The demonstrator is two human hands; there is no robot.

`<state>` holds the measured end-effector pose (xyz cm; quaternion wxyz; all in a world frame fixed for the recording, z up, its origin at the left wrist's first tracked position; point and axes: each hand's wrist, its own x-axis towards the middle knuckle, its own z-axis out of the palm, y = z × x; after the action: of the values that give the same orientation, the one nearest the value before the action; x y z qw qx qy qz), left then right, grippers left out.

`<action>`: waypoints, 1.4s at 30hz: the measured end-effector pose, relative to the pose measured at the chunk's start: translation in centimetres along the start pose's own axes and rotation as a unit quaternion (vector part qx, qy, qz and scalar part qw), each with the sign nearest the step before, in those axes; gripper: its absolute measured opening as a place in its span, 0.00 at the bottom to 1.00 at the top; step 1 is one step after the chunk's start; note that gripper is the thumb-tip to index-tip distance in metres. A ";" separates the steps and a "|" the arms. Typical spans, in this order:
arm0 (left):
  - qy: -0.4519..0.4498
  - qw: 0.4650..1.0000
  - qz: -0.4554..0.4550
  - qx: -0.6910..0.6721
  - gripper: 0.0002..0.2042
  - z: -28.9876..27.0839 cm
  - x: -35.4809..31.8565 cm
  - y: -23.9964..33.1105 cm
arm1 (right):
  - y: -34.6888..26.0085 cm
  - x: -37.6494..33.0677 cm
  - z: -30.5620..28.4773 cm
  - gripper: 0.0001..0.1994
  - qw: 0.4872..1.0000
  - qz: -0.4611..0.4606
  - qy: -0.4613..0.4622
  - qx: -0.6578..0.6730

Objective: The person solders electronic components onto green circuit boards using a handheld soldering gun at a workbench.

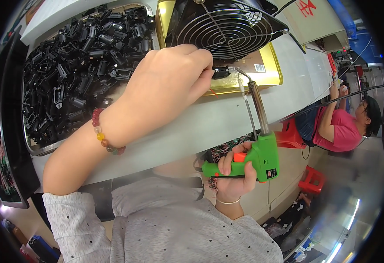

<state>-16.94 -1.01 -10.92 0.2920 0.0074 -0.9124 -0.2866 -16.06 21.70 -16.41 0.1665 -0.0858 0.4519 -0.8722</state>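
My left hand (170,81), with a bead bracelet on its wrist, pinches a small black plastic part (221,72) just below a fan. The fingers partly hide that part. My right hand (235,179) is wrapped round the handle of a green soldering gun (264,153) with an orange trigger. Its metal barrel points up, and the bent tip (243,73) meets or nearly meets the end of the black part; contact is too small to tell. A thin feed tube (249,109) runs beside the barrel. Beneath the black part lies a gold tin (273,65).
A metal tray (47,150) heaped with black plastic holders (91,57) stands at the left. The black fan (227,37) with a wire guard rests on the tin. Wires fill a dark bin (7,171) at far left. Right of the white table (178,127) are a co-worker in pink (339,127) and a red stool (312,179).
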 end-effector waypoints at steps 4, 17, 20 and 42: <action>-0.005 1.000 0.017 -0.012 0.04 -0.3 0.3 0.2 | -0.2 0.0 0.0 0.18 1.000 0.005 -0.008 0.015; -0.034 0.991 0.130 0.020 0.04 -1.0 2.6 0.8 | -0.6 0.1 0.1 0.19 1.000 0.000 0.015 0.008; -0.077 0.986 0.135 0.054 0.04 -1.7 3.2 0.8 | -0.7 0.1 -0.2 0.19 1.000 -0.003 0.025 -0.008; 0.050 0.912 0.198 0.354 0.10 -0.1 0.6 0.7 | -0.8 0.2 -1.0 0.19 0.999 0.023 0.011 0.036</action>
<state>-17.30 -0.61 -10.13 0.3666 -0.0562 -0.9209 0.1201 -16.73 22.80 -16.29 0.1851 -0.0600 0.4237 -0.8847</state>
